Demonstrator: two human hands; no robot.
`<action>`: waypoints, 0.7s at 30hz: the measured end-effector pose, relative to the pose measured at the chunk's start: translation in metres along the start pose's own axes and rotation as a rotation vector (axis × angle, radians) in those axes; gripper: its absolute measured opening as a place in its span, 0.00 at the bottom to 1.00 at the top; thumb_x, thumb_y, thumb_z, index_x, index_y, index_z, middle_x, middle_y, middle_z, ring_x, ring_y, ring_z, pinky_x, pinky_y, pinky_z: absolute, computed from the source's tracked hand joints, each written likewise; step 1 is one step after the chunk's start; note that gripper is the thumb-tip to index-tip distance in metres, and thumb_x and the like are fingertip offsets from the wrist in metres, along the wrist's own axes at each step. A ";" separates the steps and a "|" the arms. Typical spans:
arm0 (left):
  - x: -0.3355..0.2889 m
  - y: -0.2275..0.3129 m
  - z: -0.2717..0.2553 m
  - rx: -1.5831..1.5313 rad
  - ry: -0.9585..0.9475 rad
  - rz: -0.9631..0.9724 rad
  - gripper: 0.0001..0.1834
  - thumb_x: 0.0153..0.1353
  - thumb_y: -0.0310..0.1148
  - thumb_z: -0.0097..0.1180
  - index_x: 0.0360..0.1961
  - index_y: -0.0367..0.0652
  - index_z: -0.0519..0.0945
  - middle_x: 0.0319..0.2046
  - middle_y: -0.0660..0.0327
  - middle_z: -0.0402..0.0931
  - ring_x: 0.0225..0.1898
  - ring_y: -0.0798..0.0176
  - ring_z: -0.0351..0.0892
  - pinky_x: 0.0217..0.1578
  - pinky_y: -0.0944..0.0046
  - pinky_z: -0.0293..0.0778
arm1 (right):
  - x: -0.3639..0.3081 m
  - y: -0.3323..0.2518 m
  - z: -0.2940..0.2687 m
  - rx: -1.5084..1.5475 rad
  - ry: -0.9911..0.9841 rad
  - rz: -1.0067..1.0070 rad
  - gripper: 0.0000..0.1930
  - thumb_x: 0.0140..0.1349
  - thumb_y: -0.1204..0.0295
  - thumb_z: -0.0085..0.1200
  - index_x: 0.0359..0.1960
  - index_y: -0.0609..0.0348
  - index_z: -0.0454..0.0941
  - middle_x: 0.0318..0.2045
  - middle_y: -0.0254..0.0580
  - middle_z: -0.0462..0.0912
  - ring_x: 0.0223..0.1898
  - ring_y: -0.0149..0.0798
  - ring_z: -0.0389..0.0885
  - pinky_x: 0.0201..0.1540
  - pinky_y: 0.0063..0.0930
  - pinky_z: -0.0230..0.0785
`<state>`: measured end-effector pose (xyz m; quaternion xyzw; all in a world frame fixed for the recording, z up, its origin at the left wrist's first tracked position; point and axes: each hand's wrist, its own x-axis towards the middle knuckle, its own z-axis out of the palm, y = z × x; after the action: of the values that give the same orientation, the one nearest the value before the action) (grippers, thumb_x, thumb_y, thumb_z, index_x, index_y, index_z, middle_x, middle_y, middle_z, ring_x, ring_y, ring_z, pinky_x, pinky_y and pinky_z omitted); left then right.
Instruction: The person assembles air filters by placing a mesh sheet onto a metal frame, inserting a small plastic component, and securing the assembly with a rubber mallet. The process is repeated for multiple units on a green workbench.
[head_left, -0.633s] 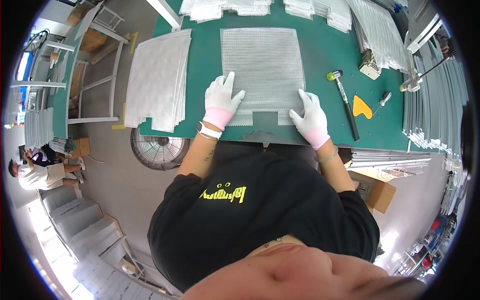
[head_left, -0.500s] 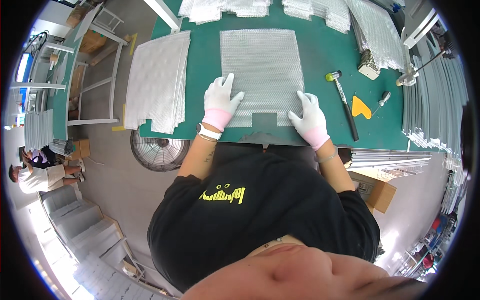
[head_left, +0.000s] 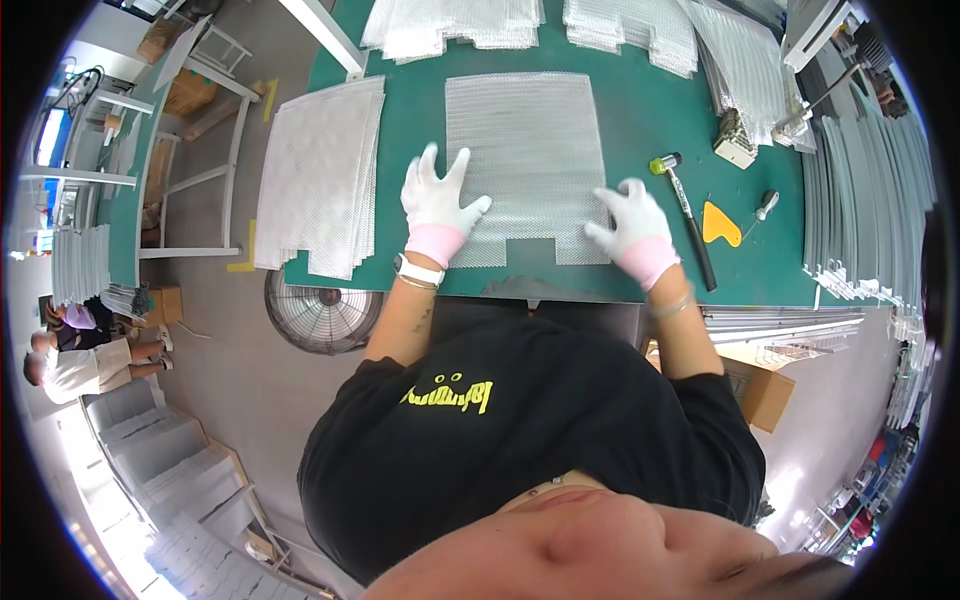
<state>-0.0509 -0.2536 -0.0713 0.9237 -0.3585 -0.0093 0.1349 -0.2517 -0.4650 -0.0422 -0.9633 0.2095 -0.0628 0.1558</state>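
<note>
A silver mesh sheet [head_left: 525,150] lies flat on the green table in front of me, with a rectangular notch in its near edge. My left hand [head_left: 438,198], in a white glove with a pink cuff, is at the sheet's left edge. Its fingers are spread and the thumb reaches over the mesh. At the right edge is my right hand [head_left: 634,228], gloved the same way, fingers apart and slightly bent, thumb toward the sheet. Neither hand grips anything; whether the fingertips touch the mesh, I cannot tell. Left of the sheet is a fanned stack of similar notched sheets [head_left: 322,170].
On the green table [head_left: 640,110], to the right, lie a mallet [head_left: 690,215], a yellow scraper [head_left: 720,225], a screwdriver [head_left: 767,205] and a metal block [head_left: 735,140]. More mesh stacks [head_left: 455,25] line the far side. A floor fan [head_left: 322,315] stands below the table's left corner.
My left hand's fingers have spread apart and lifted off the sheet's left part. My right hand has shifted slightly right, its fingers more bent. The whole view has moved a little.
</note>
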 end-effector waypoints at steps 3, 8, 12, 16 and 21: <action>0.016 -0.022 0.019 0.104 -0.100 0.192 0.36 0.56 0.58 0.58 0.64 0.59 0.73 0.71 0.47 0.53 0.72 0.37 0.47 0.70 0.37 0.39 | 0.070 0.010 -0.015 0.198 0.073 -0.084 0.24 0.59 0.55 0.58 0.53 0.56 0.79 0.41 0.54 0.80 0.45 0.54 0.80 0.51 0.42 0.72; 0.022 -0.013 0.005 0.101 -0.054 0.175 0.36 0.58 0.59 0.56 0.66 0.56 0.71 0.72 0.48 0.50 0.72 0.37 0.45 0.70 0.37 0.37 | 0.228 -0.023 -0.011 0.286 0.184 0.125 0.32 0.60 0.56 0.58 0.63 0.59 0.70 0.45 0.54 0.83 0.47 0.51 0.82 0.51 0.35 0.74; 0.012 -0.013 -0.006 -0.071 0.273 0.202 0.36 0.54 0.51 0.62 0.63 0.51 0.72 0.70 0.41 0.52 0.70 0.35 0.49 0.69 0.35 0.41 | 0.320 0.001 0.033 0.633 -0.032 0.375 0.39 0.55 0.59 0.62 0.68 0.58 0.64 0.44 0.51 0.83 0.39 0.40 0.84 0.39 0.31 0.77; -0.015 -0.040 -0.015 -0.257 0.400 0.153 0.35 0.56 0.46 0.63 0.63 0.40 0.71 0.69 0.39 0.53 0.69 0.33 0.51 0.68 0.38 0.47 | 0.319 -0.017 0.023 0.931 0.265 0.066 0.41 0.57 0.69 0.61 0.71 0.63 0.56 0.52 0.52 0.79 0.37 0.32 0.80 0.40 0.27 0.74; -0.010 -0.048 -0.003 -0.504 0.401 0.161 0.25 0.63 0.32 0.56 0.60 0.33 0.71 0.66 0.43 0.60 0.67 0.44 0.62 0.68 0.52 0.57 | 0.306 0.006 -0.004 1.683 0.095 -0.297 0.39 0.63 0.74 0.55 0.74 0.54 0.50 0.66 0.45 0.67 0.62 0.42 0.69 0.62 0.39 0.65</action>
<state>-0.0267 -0.2126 -0.0814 0.8136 -0.3828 0.0949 0.4272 0.0220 -0.6010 -0.0239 -0.5405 -0.0291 -0.2576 0.8004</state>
